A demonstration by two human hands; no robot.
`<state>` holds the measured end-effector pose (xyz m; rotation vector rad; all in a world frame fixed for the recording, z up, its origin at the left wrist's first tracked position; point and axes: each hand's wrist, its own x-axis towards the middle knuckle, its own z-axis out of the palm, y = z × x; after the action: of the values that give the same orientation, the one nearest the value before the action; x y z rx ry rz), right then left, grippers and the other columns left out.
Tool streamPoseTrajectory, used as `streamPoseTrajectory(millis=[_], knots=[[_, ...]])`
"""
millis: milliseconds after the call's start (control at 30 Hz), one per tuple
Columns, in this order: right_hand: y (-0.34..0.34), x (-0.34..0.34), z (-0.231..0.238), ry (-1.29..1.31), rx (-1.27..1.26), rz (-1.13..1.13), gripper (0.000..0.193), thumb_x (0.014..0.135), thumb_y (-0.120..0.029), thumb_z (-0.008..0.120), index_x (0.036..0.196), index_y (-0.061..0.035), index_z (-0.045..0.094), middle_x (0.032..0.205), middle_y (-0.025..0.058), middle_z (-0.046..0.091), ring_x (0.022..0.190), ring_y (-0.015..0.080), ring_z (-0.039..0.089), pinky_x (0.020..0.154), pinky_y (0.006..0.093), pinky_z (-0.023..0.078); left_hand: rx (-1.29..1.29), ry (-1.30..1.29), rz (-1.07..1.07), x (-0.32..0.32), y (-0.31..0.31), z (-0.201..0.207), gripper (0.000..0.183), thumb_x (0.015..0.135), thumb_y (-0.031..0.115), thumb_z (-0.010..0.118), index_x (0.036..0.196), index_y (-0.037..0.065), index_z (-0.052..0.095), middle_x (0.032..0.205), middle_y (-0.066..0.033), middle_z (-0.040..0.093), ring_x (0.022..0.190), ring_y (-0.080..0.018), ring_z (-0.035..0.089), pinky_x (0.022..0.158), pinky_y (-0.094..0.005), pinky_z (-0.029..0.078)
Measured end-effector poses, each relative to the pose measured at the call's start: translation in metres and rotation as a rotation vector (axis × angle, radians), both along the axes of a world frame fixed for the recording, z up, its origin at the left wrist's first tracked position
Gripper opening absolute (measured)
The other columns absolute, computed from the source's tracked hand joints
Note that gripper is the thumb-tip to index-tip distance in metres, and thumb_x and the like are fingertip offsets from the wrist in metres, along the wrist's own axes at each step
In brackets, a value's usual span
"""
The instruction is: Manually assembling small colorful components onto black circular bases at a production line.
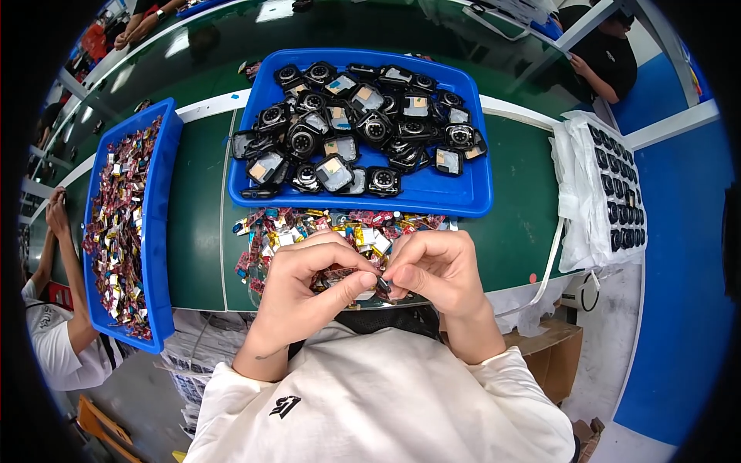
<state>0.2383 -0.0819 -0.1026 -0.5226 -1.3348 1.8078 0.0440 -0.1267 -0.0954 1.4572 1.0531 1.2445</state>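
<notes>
Close to my body, at the bench's near edge, my left hand (309, 282) and my right hand (441, 270) meet with thumbs and forefingers pinched together. Between the fingertips is a small dark piece (383, 285), mostly covered; its exact kind cannot be made out. Under and behind the hands lies a pile of small electronic parts (266, 239) in red, white, yellow and blue. Just beyond it, a blue tray (440, 202) holds many black smartwatch housings (376, 129), some showing round sensor backs, others grey inner faces.
At the left stands a long blue bin (157, 231) full of similar small parts. White-wrapped trays of black pieces (615, 185) are at the right, above a cardboard box (552, 351). Co-workers sit at the left and far side; one wears a white sleeve (65, 347).
</notes>
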Motion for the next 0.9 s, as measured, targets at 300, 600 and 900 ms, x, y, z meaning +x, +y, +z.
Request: streamPoseTrajectory(millis=[300, 600, 900], knots=[[0.03, 0.002, 0.011, -0.514, 0.688, -0.189, 0.008, 0.077, -0.005, 0.073, 0.078, -0.0012, 0.066, 0.078, 0.0045, 0.06, 0.067, 0.0132, 0.056, 0.057, 0.0266, 0.043, 0.048, -0.091, 0.153, -0.009, -0.001, 0.004, 0.005, 0.079, -0.002, 0.07, 0.084, -0.003, 0.067, 0.079, -0.0079, 0.064, 0.074, -0.0146, 0.057, 0.068, -0.0256, 0.043], [0.078, -0.03, 0.032, -0.775, 1.19, -0.04, 0.024, 0.08, -0.011, 0.067, 0.104, -0.0078, 0.065, 0.099, 0.0084, 0.055, 0.091, 0.0262, 0.055, 0.075, 0.0363, 0.05, 0.1, -0.055, 0.279, -0.014, -0.002, -0.002, 0.005, 0.08, -0.001, 0.069, 0.083, -0.004, 0.066, 0.087, -0.0081, 0.062, 0.076, -0.0113, 0.056, 0.069, -0.0234, 0.043], [0.11, -0.057, 0.013, -0.752, 1.335, -0.052, 0.027, 0.074, -0.009, 0.073, 0.098, -0.0064, 0.062, 0.101, 0.0082, 0.059, 0.097, 0.0308, 0.056, 0.081, 0.0389, 0.049, 0.163, 0.0, 0.378, -0.011, 0.0, -0.002, 0.005, 0.078, 0.002, 0.07, 0.08, -0.001, 0.068, 0.108, -0.0137, 0.064, 0.097, -0.0177, 0.056, 0.085, -0.0282, 0.044]])
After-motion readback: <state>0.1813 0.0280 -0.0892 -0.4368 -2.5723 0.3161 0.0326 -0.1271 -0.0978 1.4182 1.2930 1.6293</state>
